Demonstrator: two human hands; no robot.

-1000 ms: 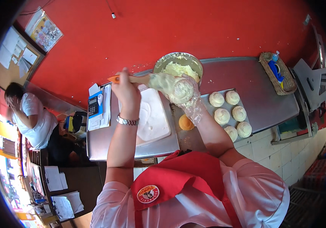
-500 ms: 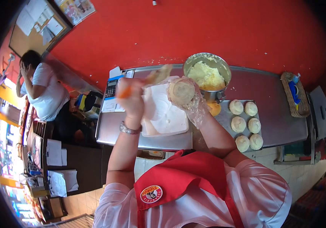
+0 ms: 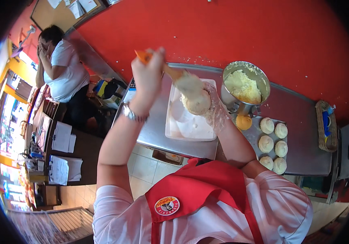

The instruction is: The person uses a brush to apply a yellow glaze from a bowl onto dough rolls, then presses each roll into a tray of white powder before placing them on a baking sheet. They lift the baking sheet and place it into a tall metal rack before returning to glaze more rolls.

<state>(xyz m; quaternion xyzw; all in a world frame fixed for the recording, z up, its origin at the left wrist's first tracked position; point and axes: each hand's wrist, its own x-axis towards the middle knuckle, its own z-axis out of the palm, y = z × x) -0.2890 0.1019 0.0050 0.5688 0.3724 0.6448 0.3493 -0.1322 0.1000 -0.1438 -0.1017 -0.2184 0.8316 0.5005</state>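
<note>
My left hand (image 3: 149,75), bare and with a watch on its wrist, is closed round a spatula (image 3: 173,73) with an orange handle end. Its cream-smeared blade, blurred by motion, rests against the top of a round bun (image 3: 199,101). The bun is coated in pale cream and sits in my right hand (image 3: 216,112), which wears a clear plastic glove smeared with cream. Both are above a shallow white tray (image 3: 172,132) with white stuff in it. Behind my right hand stands a metal bowl (image 3: 266,91) holding pale yellow cream (image 3: 243,85).
A plain golden bun (image 3: 243,122) lies beside the bowl, next to a metal baking tray (image 3: 273,122) with several cream-coated buns. A wicker basket (image 3: 323,126) is at the table's right end. Another person (image 3: 62,69) is at the far left, hands at the head.
My left hand has risen and brought the spatula from beside the bun onto it. The head view has shifted, so the table sits lower and farther right.
</note>
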